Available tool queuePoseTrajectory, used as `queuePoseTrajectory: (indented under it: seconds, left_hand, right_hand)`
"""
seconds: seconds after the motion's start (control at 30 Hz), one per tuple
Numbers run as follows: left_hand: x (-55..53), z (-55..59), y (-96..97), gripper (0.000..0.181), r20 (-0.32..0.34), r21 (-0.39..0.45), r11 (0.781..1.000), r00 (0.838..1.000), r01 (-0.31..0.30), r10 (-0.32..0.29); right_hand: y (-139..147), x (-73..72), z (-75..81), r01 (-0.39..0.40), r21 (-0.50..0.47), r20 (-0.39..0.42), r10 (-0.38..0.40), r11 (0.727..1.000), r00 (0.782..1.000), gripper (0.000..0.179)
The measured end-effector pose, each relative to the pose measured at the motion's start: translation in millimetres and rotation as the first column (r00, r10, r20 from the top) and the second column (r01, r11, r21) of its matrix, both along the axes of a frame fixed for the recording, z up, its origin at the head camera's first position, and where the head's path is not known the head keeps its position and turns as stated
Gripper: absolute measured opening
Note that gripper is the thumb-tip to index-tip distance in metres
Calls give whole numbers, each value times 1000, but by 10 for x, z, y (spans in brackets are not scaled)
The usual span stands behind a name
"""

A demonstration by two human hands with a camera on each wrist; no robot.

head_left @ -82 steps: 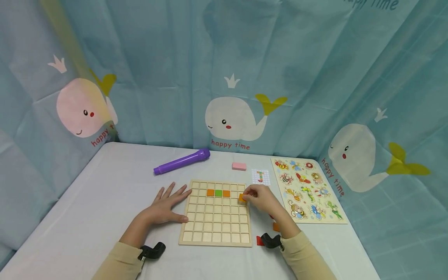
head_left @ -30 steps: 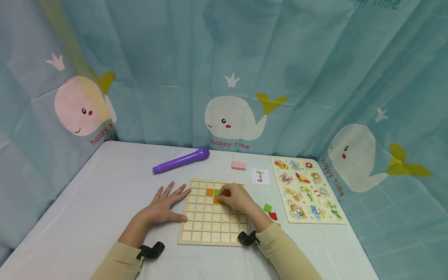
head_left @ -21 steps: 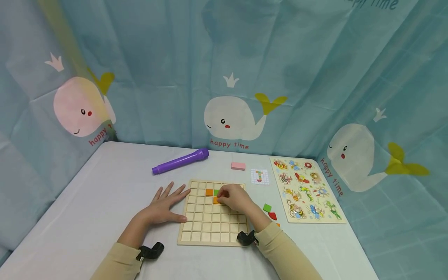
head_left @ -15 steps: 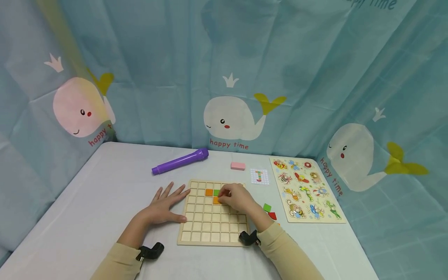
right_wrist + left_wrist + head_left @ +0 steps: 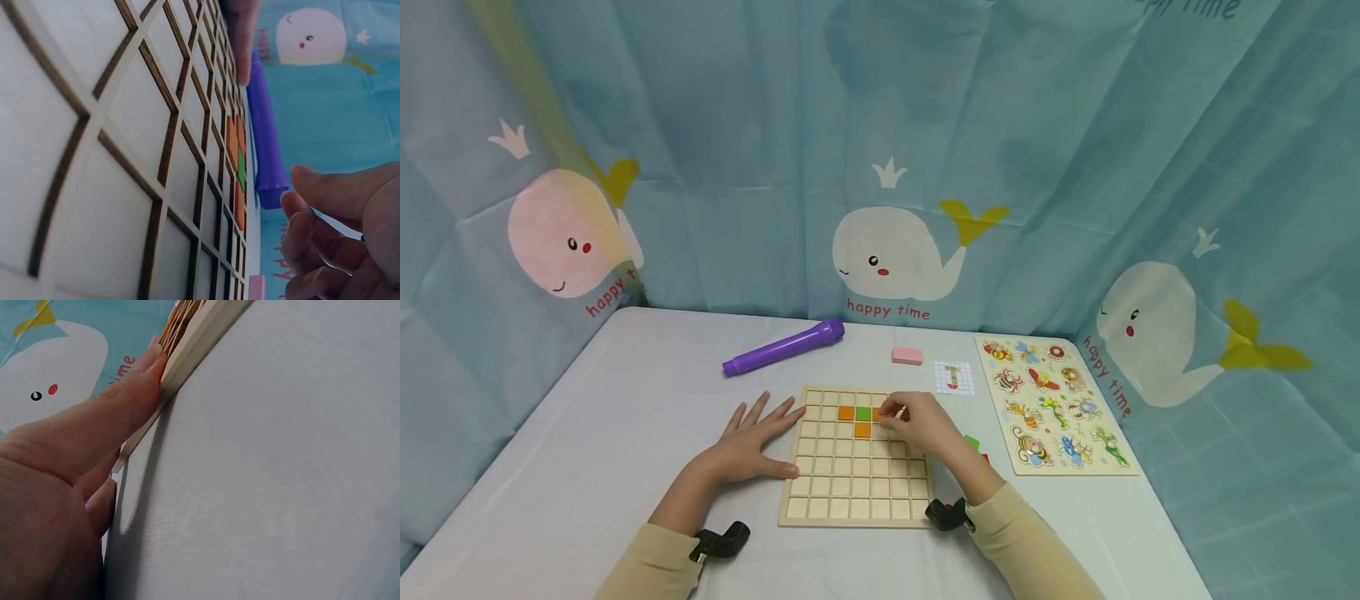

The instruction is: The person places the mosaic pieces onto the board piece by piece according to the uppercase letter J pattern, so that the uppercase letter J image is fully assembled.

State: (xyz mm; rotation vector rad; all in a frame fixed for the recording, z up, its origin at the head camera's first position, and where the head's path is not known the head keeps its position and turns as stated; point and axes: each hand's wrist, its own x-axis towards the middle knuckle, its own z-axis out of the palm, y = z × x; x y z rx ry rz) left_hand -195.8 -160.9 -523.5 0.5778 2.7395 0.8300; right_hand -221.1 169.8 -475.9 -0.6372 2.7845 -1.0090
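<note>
A wooden grid board [image 5: 850, 487] lies on the table. Orange tiles [image 5: 846, 413] sit on both sides of a green tile [image 5: 863, 413] in one row, and a third orange tile [image 5: 862, 430] lies in the cell just below the green one. My left hand [image 5: 745, 450] spreads its fingers at the board's left edge; its thumb [image 5: 125, 403] touches the rim in the left wrist view. My right hand [image 5: 921, 425] hovers over the upper right cells, fingers loosely bent and holding nothing in the right wrist view. It partly covers the right orange tile.
Right of the board, a green tile [image 5: 972, 442] and a red piece [image 5: 985, 457] peek out behind the right forearm. Beyond lie a pattern card [image 5: 954, 378], a pink block [image 5: 907, 356], a purple toy microphone [image 5: 784, 348] and an insect puzzle board [image 5: 1054, 407].
My right hand carried an orange tile from the board's right side to the cell under the green tile, let it go, and moved slightly right. My left hand stayed at the edge.
</note>
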Motion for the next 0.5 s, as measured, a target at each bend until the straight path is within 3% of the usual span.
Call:
queuePoseTrajectory:
  seconds: [0.5]
  left_hand:
    - [8, 37, -1, 105, 9, 4, 1000, 1000, 3, -3]
  right_hand:
    - [323, 95, 71, 106, -25, -11, -106, 994, 994, 9]
